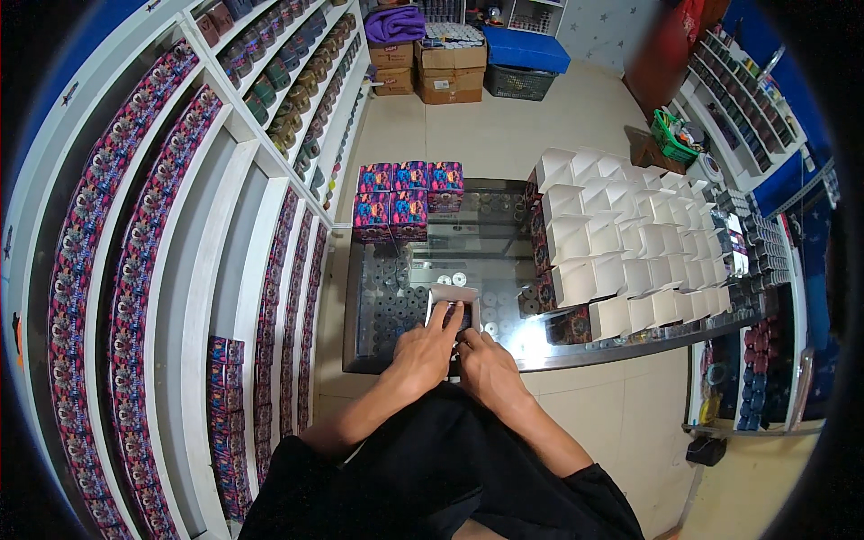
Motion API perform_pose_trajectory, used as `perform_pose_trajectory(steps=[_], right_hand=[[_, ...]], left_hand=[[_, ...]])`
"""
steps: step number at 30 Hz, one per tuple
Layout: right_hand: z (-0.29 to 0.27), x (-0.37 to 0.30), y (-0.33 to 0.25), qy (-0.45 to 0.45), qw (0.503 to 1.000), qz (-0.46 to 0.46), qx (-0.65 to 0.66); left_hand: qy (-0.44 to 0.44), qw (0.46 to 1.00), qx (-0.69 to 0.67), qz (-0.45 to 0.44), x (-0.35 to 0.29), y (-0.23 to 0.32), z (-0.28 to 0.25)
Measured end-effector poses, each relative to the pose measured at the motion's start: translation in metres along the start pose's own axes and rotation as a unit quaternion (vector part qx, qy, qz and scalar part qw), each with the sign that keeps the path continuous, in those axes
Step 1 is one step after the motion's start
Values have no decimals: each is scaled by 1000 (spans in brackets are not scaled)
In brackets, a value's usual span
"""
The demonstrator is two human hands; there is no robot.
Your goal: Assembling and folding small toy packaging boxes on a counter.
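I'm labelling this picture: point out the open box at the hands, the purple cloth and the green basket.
Open box (454, 293): head view, raised flap.
Purple cloth (394, 26): head view, folded middle.
Green basket (667, 138): head view, side wall.

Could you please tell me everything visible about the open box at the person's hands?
The box looks like thin card, pale inside, its flap raised at the far side. It appears to rest on the glass-topped table, opening upward. The left hand has fingers at its opening; the right hand is at its near side.
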State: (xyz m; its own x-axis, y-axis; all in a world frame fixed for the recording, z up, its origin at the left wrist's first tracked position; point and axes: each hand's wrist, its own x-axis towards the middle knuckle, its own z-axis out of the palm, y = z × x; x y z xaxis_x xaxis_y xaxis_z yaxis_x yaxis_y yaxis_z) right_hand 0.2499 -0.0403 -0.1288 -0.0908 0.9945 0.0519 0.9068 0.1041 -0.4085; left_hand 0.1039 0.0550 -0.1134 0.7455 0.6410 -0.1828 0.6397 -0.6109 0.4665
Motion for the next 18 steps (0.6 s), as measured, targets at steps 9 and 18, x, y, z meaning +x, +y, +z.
perform_pose_trajectory(steps=[9, 18], right_hand=[[1, 1, -1, 4, 1000, -3, -7], [1, 3, 0, -3, 1000, 7, -10]], left_hand=[[41, 998, 45, -28, 4, 7, 12], [37, 999, 34, -19, 0, 3, 8]])
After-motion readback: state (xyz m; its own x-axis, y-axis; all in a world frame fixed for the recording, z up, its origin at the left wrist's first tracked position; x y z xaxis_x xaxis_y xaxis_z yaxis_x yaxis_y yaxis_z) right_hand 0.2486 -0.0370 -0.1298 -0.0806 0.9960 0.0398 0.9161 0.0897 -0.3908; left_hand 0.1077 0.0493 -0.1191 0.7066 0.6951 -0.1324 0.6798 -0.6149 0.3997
